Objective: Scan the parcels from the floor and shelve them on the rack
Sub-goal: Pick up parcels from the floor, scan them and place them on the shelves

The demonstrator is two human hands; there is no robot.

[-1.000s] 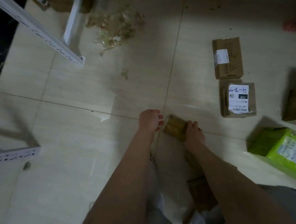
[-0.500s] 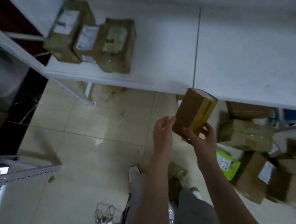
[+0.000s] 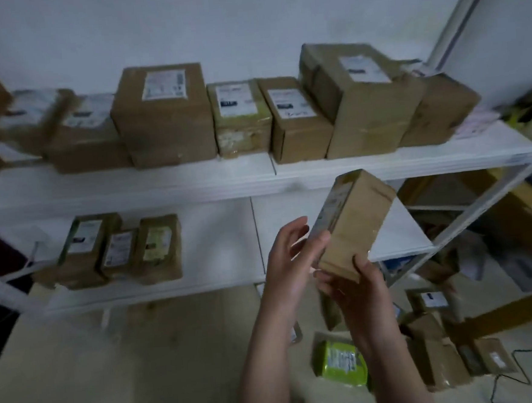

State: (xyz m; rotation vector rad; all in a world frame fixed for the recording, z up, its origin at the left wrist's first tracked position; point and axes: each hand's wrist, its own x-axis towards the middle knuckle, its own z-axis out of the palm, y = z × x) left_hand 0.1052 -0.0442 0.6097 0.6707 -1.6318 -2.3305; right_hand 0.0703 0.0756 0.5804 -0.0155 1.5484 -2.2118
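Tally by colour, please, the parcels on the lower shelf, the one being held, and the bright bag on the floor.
Brown: 4 (left box, middle box, right box, held box)
Green: 1 (floor bag)
Total: 5

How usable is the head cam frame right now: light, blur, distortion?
Head view: dim, flat light, no glare. Motion blur smears the parcels at the left end of the upper shelf and the far right edge. The box in the right hand is sharper, its label unreadable. Wide-angle bows the shelf edges.
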